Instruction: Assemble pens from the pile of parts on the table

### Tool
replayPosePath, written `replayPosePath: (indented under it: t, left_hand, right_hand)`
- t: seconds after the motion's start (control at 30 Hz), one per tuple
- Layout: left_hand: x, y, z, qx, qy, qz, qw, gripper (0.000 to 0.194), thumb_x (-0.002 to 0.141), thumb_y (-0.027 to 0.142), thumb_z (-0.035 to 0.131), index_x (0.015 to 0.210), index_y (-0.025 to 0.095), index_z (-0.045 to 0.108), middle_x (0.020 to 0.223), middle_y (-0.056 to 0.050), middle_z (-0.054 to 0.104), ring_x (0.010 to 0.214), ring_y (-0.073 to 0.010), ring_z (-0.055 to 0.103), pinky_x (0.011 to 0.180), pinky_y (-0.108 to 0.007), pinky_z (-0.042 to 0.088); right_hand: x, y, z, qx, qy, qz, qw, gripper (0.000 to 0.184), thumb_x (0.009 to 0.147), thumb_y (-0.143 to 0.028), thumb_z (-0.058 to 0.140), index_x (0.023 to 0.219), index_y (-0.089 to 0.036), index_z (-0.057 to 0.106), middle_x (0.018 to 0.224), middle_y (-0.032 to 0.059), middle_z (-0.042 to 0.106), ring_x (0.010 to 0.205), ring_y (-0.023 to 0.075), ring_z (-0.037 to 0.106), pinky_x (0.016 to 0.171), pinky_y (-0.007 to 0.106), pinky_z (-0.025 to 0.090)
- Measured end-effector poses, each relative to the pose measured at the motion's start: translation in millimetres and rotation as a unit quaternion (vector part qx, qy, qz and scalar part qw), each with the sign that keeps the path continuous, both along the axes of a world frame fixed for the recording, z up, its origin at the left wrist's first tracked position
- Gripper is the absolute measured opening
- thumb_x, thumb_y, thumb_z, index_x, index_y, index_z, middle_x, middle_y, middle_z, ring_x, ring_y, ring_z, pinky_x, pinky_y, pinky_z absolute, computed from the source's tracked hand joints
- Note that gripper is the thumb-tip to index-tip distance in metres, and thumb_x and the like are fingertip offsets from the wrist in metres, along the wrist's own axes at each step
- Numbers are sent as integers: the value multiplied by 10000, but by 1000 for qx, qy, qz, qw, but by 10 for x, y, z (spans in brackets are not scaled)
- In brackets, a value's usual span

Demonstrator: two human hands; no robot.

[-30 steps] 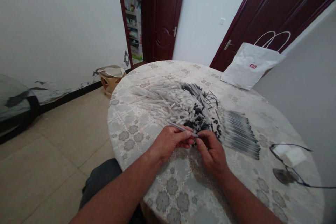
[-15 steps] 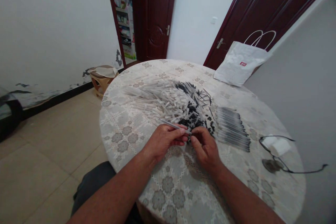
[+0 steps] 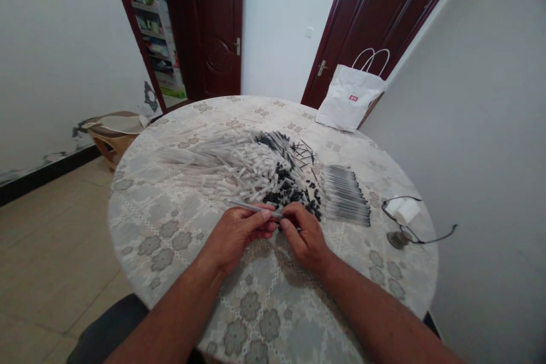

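Just short of the loose parts, my left hand (image 3: 244, 230) pinches a grey, translucent pen (image 3: 246, 205) between thumb and fingers, its far end pointing up and left. The fingertips of my right hand (image 3: 305, 234) are closed around the pen's right end, which they mostly hide. Beyond my hands lies a wide heap of whitish translucent pen barrels (image 3: 213, 159) and short white pieces. Small black pen parts (image 3: 294, 190) are scattered at the heap's right side, with thin dark refills (image 3: 281, 145) behind. To the right, dark-ended pens (image 3: 346, 196) lie side by side in a row.
A patterned cloth covers the round table (image 3: 251, 318). Eyeglasses (image 3: 409, 233), a white block (image 3: 406, 210) and a dark round object (image 3: 398, 240) lie near its right edge. At the back right stands a white paper bag (image 3: 350, 96). A stool (image 3: 113, 136) is left of the table.
The whole view has turned to the right, so the table and bag sit further left in the picture. Both hands stay together on the pen with little visible movement.
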State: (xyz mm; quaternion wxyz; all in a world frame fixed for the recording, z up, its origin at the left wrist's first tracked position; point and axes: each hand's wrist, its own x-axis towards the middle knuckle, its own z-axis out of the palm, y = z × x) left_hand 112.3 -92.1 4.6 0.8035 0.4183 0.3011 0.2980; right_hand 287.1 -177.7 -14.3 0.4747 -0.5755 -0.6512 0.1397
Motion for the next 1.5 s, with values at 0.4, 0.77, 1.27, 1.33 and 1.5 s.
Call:
replayPosePath:
  t: [0.4, 0.77, 1.27, 1.33, 1.5]
  left_hand:
    - [-67, 61, 37, 21, 4, 46, 999, 353, 770, 352, 863, 1007, 107, 771, 907, -115, 780, 770, -176, 726, 695, -283, 604]
    - [-105, 105, 87, 39, 15, 82, 996, 321, 733, 348, 875, 934, 123, 767, 863, -75, 746, 764, -167, 712, 691, -294, 602]
    - [-578, 366, 206, 420, 306, -3, 854, 203, 905, 308, 640, 1010, 207, 780, 907, -42, 772, 813, -179, 681, 781, -310, 513]
    - [-641, 378, 163, 475, 339, -47, 811, 195, 902, 257, 620, 1007, 226, 782, 938, -39, 776, 847, -188, 680, 814, -315, 495]
    - [-578, 314, 20, 563, 367, -98, 734, 251, 865, 211, 634, 1071, 246, 773, 1012, -75, 747, 918, -238, 663, 837, -334, 469]
  right_hand:
    - [34, -49, 0, -34, -9, -18, 999, 303, 1059, -360, 415, 819, -225, 541, 725, -15, 535, 685, 152, 518, 669, 283, 384]
    - [15, -6, -82, -98, 181, 14, 978, 401, 1053, -491, 424, 787, -219, 551, 644, -19, 549, 574, 148, 506, 564, 275, 406]
    - [143, 1, -23, -51, 59, -92, 993, 264, 1004, -433, 551, 1089, -216, 676, 791, 12, 703, 637, 155, 614, 605, 259, 482]
    - [161, 5, -36, -44, 84, -97, 991, 277, 1005, -429, 558, 1136, -209, 664, 803, 15, 707, 618, 146, 606, 588, 257, 483]
    - [155, -2, -42, -38, 126, -90, 987, 290, 1007, -427, 560, 1168, -203, 649, 793, 15, 694, 592, 137, 585, 549, 253, 475]
